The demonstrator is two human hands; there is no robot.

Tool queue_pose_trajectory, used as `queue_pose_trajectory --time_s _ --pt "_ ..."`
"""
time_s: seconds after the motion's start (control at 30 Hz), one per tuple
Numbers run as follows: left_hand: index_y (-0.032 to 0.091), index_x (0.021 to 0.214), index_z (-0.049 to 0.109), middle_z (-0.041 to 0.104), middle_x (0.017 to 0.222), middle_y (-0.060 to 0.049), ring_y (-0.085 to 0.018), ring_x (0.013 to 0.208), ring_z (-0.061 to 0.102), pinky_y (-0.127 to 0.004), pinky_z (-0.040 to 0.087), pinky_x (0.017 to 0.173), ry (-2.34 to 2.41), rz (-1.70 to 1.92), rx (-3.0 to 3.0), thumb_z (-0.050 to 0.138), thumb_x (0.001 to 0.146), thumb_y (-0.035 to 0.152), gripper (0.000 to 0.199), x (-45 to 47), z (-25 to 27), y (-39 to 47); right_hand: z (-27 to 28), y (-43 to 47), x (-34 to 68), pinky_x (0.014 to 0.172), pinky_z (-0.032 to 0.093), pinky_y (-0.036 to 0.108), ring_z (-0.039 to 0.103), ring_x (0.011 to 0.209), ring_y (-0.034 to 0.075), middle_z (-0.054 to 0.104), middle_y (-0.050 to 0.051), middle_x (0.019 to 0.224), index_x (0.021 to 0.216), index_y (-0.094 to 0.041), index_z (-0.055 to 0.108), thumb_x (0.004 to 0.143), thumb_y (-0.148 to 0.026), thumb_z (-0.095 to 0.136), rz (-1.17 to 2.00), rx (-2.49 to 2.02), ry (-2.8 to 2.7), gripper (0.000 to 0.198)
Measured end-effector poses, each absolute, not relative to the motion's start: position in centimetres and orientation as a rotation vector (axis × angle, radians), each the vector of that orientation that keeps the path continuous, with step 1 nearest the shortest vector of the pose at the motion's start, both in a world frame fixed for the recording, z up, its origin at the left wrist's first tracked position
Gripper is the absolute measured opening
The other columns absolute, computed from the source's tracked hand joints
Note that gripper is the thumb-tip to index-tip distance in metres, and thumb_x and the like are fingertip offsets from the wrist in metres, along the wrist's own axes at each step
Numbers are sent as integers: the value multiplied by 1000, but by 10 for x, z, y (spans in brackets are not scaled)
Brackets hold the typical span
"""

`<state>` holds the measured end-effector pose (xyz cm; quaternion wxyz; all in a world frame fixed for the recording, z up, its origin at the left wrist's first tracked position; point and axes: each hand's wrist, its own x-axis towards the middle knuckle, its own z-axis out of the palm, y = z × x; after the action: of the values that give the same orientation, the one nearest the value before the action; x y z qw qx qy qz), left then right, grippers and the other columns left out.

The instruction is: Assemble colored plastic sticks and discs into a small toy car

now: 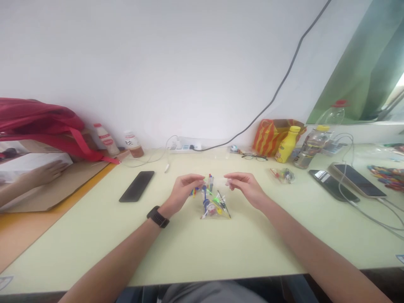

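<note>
A clear plastic bag of small coloured plastic parts is in front of me at the middle of the table. Blue, white, yellow and green pieces show through it. My left hand pinches the bag's upper left edge between thumb and fingers. On the other side, my right hand pinches the clear film at the upper right, and the see-through edge stretches between the two hands. A few red, blue and yellow pieces show just behind the bag's top. A black watch is on my left wrist.
A black phone lies at left; two charging phones with cables lie at right. Another small bag of parts sits right of my hands. Bottles and a striped bag stand behind. Another person's hand rests on a white box at far left.
</note>
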<state>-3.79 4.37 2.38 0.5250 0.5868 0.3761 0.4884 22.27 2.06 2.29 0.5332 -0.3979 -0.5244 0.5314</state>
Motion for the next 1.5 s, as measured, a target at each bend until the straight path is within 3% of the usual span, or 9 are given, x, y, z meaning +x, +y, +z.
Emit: queue_pose_trajectory --time_s 0.23,0.37,0.57,0.87,1.0,1.17,1.4,1.5 --pt "16 93 84 79 91 -10 -21 87 71 -31 55 78 866 1200 1394 79 85 37 23 -36 22 42 19 20 222 76 52 36 63 76 18 76 7 82 88 -19 84 80 -38 78 1192 -878 -1272 22" --pt "17 91 79 78 88 -8 -20 81 70 -30 55 71 888 1229 1477 85 80 38 25 -33 24 36 23 16 218 78 53 35 64 79 19 75 6 84 85 -19 80 80 -43 82 1075 -918 -1326 24" --pt "18 113 76 78 93 -8 -22 88 72 -30 57 74 891 1209 1477 85 81 41 40 -30 30 33 27 12 215 83 54 36 67 84 20 73 4 89 104 -21 78 79 -47 83 1011 -953 -1404 36" --pt "17 95 82 80 92 -9 -20 82 70 -30 55 76 863 1080 1538 83 85 40 25 -26 25 29 29 8 211 78 53 34 66 85 20 75 6 94 100 -20 78 84 -52 78 1046 -977 -1498 36" --pt "16 83 80 78 83 -7 -19 77 69 -29 54 74 842 1075 1516 84 83 39 23 -24 24 27 29 8 209 70 51 33 62 73 19 71 4 78 86 -20 79 84 -54 77 1048 -1012 -1561 34" --pt "16 80 79 76 78 -7 -18 72 67 -29 53 70 851 1048 1557 82 85 40 25 -27 25 29 32 6 209 65 50 32 59 67 17 69 3 71 84 -20 79 83 -56 77 1033 -1035 -1553 36" --pt "18 107 81 78 89 -8 -20 80 70 -29 55 74 830 997 1557 83 85 39 31 -28 31 28 31 4 206 67 51 32 61 69 18 70 3 72 83 -20 79 85 -52 76 1041 -1017 -1567 32" --pt "19 101 83 79 95 -9 -20 84 70 -30 56 75 822 1004 1577 84 84 39 27 -26 32 27 30 2 205 71 52 33 63 71 19 72 3 74 84 -20 79 87 -48 74 1036 -1001 -1592 29"
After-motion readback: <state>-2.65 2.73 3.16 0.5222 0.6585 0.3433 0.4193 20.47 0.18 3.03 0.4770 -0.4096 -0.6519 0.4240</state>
